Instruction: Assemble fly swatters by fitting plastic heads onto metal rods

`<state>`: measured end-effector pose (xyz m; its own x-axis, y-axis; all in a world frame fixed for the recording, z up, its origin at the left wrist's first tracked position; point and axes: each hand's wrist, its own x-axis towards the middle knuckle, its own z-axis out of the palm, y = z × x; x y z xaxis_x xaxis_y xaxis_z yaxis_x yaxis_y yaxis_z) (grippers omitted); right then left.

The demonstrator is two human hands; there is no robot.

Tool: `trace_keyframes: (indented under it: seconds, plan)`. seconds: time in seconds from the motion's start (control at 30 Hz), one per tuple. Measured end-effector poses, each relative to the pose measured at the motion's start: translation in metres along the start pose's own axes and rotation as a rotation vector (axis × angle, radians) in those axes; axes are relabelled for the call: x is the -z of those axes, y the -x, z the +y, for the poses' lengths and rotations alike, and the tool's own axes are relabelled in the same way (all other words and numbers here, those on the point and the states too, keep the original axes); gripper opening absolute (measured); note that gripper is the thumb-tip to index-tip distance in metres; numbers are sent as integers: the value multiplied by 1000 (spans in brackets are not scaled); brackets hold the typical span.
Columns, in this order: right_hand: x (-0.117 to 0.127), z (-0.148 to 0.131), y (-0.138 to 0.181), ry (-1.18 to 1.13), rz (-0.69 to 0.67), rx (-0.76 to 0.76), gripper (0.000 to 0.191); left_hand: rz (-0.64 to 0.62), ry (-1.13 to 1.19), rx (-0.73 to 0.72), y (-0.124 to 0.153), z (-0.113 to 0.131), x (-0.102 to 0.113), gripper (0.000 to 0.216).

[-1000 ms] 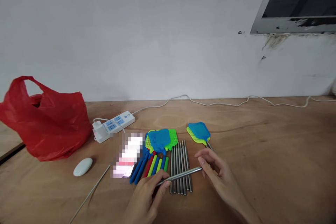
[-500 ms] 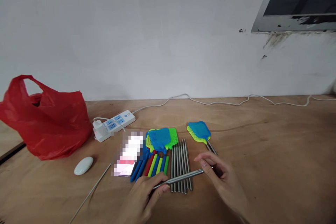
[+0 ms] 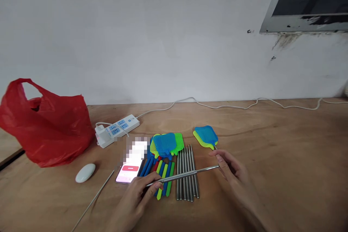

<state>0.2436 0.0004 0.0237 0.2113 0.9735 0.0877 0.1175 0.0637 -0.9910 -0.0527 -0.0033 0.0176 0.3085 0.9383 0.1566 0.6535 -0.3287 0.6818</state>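
Both my hands hold one telescopic metal rod (image 3: 182,175) stretched crosswise over the table. My left hand (image 3: 136,197) pinches its left end, and my right hand (image 3: 231,174) pinches its thin right end. Under the rod lies a row of several metal rods (image 3: 187,174) side by side. To their left lie coloured handle grips (image 3: 163,175) in blue, green and red. Behind those is a stack of blue and green swatter heads (image 3: 165,144). A separate pair of swatter heads (image 3: 206,137), blue on yellow-green, lies just beyond my right hand.
A phone (image 3: 130,165) with a lit screen lies left of the grips. A white power strip (image 3: 116,129) and its cable run along the back. A red plastic bag (image 3: 46,125) stands at the left, a white oval object (image 3: 85,173) in front of it.
My hands have moved apart and the rod between them has grown longer. My left hand shifted left, my right hand shifted right.
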Motion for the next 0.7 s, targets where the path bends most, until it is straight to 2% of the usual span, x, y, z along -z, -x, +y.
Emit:
trace_keyframes:
  seconds: [0.1,0.27,0.53,0.7]
  plan:
    - [-2,4,1,3,-4,9,32,5,10,40,2,-3,-1,38]
    - [-7,4,6,90,28,102,31,86,59,58,8,-7,-8,41]
    - [-29,-1,25,142,-76,118,32,-97,27,38,9,9,-23,34]
    - [-26,0,17,-55,-80,-42,30,-116,36,44,5,21,-22,38]
